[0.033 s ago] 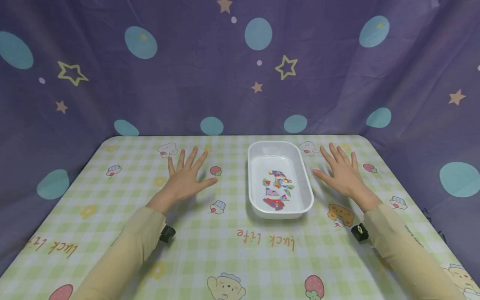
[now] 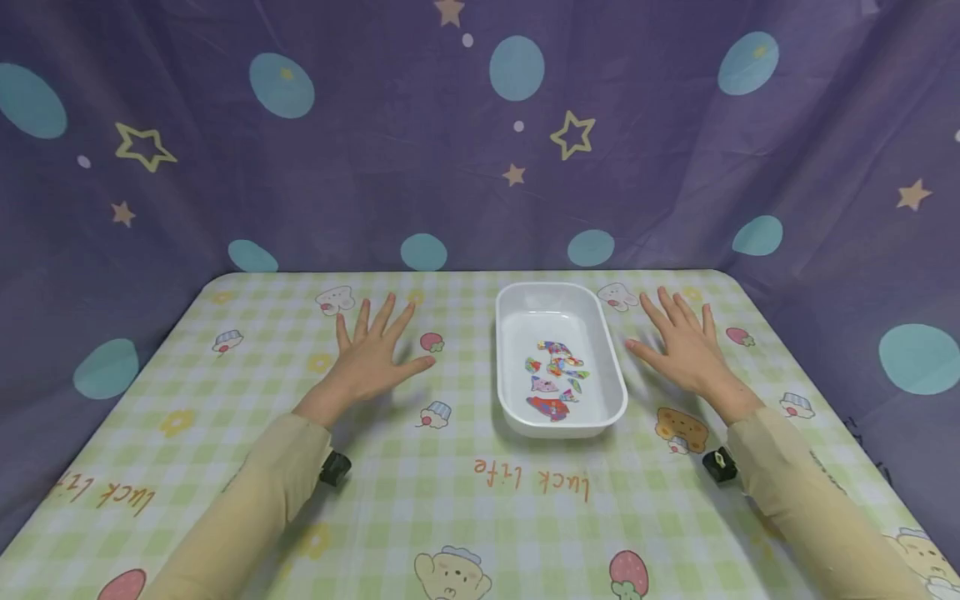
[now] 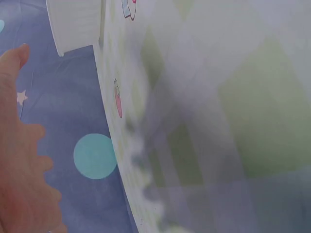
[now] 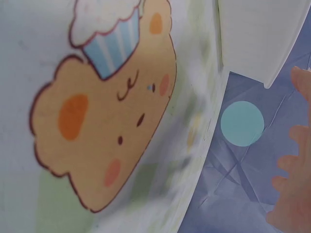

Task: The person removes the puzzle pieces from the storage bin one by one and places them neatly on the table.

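A white rectangular tray [image 2: 512, 333] stands right of the table's middle. Several small flat pieces with colourful prints lie on its floor, among them a red one [image 2: 550, 407] and a pinkish one [image 2: 543, 384]; their kind is hard to tell. My left hand [image 2: 367, 358] is spread with straight fingers over the cloth, well to the left of the tray, holding nothing. Just off the tray's right side, my right hand [image 2: 688, 350] is also spread, its thumb nearest the rim. In the wrist views, the left hand [image 3: 24, 170] and right hand [image 4: 296, 170] show above the tabletop, apart from it.
A green-and-white checked cloth [image 2: 360, 517] with cartoon prints covers the table. Behind and to both sides hangs a purple curtain [image 2: 360, 167] with stars and blue dots. Small black devices sit at the left wrist [image 2: 335, 467] and right wrist [image 2: 720, 465].
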The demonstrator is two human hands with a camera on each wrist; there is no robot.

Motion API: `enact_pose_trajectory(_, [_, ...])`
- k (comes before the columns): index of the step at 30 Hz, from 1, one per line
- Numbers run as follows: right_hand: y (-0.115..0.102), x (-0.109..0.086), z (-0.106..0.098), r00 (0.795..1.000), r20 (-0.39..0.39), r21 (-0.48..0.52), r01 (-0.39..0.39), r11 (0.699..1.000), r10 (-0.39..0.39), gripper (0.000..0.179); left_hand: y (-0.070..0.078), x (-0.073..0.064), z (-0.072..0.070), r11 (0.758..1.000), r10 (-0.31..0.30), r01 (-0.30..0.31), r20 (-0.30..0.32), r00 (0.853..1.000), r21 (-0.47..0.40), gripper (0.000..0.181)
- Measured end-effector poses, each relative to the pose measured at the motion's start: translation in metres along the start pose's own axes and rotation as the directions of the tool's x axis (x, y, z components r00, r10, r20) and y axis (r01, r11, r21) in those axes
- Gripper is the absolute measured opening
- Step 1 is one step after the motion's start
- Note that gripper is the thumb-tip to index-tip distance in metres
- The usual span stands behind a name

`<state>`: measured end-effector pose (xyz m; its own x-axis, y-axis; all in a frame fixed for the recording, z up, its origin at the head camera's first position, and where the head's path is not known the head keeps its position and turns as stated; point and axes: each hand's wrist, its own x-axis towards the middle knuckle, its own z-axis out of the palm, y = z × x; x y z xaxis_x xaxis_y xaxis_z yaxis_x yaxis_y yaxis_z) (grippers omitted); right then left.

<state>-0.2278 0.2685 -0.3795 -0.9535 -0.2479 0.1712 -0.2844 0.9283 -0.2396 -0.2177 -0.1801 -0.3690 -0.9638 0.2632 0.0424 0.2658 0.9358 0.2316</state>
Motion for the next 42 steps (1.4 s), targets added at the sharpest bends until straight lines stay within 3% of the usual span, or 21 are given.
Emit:
enact_pose_trajectory(17, [-0.005, -0.002, -0.003, 0.999, -0.046, 0.011, 0.027, 1.000, -0.027, 0.077, 0.003, 0.000, -0.006, 1.000, 0.003, -0.002, 0.010, 1.000, -0.014, 0.091])
enact_pose_trajectory(25, [-0.010, -0.001, -0.005, 0.999, -0.032, 0.119, 0.020, 0.993, -0.016, 0.074, 0.007, 0.002, -0.006, 0.999, 0.038, -0.039, -0.020, 0.999, -0.020, 0.089])
enact_pose_trajectory(29, [-0.013, 0.000, -0.003, 0.999, 0.030, 0.226, -0.028, 0.974, 0.022, 0.073, 0.011, 0.005, -0.002, 0.996, 0.075, -0.078, -0.061, 0.995, -0.034, 0.087])
enact_pose_trajectory(33, [-0.018, 0.001, 0.001, 0.998, 0.066, 0.333, -0.031, 0.942, 0.010, 0.069, 0.017, 0.010, 0.002, 0.990, 0.105, -0.113, -0.094, 0.990, -0.081, 0.084])
enact_pose_trajectory(37, [-0.023, 0.005, 0.003, 0.997, 0.082, 0.427, -0.041, 0.903, 0.006, 0.066, 0.026, 0.015, 0.004, 0.983, 0.093, -0.105, -0.090, 0.992, -0.147, 0.076])
enact_pose_trajectory(42, [-0.028, 0.009, 0.006, 0.989, 0.136, 0.481, -0.111, 0.870, 0.051, 0.066, 0.041, 0.022, 0.007, 0.978, 0.099, -0.113, -0.086, 0.991, -0.174, 0.066])
